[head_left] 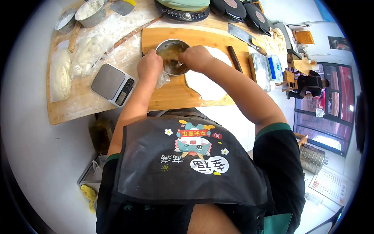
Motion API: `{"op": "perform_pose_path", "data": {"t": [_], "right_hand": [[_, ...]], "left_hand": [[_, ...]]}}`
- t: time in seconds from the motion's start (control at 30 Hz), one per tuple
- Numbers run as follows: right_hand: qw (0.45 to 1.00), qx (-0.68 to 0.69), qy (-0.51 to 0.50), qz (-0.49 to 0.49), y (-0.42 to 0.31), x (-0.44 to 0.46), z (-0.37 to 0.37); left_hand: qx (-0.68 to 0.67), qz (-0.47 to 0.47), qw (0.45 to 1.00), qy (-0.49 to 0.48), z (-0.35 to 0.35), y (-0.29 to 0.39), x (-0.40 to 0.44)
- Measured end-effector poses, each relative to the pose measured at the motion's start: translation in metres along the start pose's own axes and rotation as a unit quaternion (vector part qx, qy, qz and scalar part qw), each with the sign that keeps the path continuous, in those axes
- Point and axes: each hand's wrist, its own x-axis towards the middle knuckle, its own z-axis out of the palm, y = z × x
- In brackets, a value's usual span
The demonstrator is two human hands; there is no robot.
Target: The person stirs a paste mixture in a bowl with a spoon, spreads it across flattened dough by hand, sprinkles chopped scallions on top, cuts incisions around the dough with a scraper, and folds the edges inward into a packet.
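A metal bowl [159,47] with a brownish, oily-looking mixture stands on a wooden board [167,97]. My left hand [150,65] is closed on the bowl's left rim. At the right rim, my right hand [196,58] is closed with its fingertips over the mixture; what it holds is hidden by the fingers and blurred. A crumpled piece of clear plastic [163,80] lies below the bowl, beside my left hand. Under my right forearm a sheet of rolled-out white dough [206,83] lies flat on the board, partly covered by the arm.
A kitchen scale [108,82] sits left, near bagged dough [90,54] and a dough log [60,74]. A rolling pin [235,59] and a cleaver [242,35] lie right. An electric griddle [185,15] stands behind; a person [311,84] is in the background.
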Motion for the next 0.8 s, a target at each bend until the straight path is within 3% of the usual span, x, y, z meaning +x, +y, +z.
{"op": "perform_pose_path", "data": {"t": [0.13,0.2,0.23,0.27,0.33,0.37,0.53,0.6,0.67,0.73,0.77,0.8], "right_hand": [[0.998,0.042,0.033,0.018,0.023,0.007,-0.016],[0.999,0.028,-0.004,-0.022,0.020,0.012,-0.014],[0.996,0.006,0.062,-0.070,0.022,0.022,0.012],[1.000,0.023,0.020,-0.003,0.007,0.014,-0.005],[0.996,-0.024,0.061,-0.067,-0.011,-0.012,-0.033],[0.985,-0.031,0.158,-0.063,-0.018,0.034,0.017],[0.983,0.010,0.182,-0.035,0.001,0.065,0.042],[0.956,0.239,0.149,0.084,0.000,0.052,0.043],[0.945,0.289,0.095,0.116,-0.005,0.033,0.032],[0.985,0.158,0.024,0.068,-0.017,0.016,0.007],[0.961,0.246,0.044,0.122,-0.021,0.031,0.026],[0.971,0.217,0.015,0.100,-0.024,0.023,0.018]], "left_hand": [[-0.045,-0.016,0.998,-0.033,-0.004,0.005,0.005],[-0.048,-0.028,0.996,-0.075,0.002,0.008,0.011],[-0.035,-0.019,0.996,-0.079,0.019,-0.007,0.012],[-0.045,-0.006,0.996,-0.071,0.020,-0.015,0.009],[-0.063,0.020,0.996,-0.055,0.021,-0.030,-0.001],[0.034,0.001,0.997,-0.072,0.011,-0.036,-0.004],[-0.007,0.053,0.998,-0.043,0.001,-0.016,0.007],[-0.017,0.054,0.998,-0.038,-0.002,-0.009,0.003],[-0.014,0.044,0.998,-0.040,0.001,-0.008,0.003],[-0.031,0.046,0.998,-0.034,0.003,-0.007,0.004],[-0.038,0.043,0.998,-0.031,0.003,-0.008,0.003],[-0.039,0.052,0.998,-0.022,0.004,-0.008,0.001]]}}
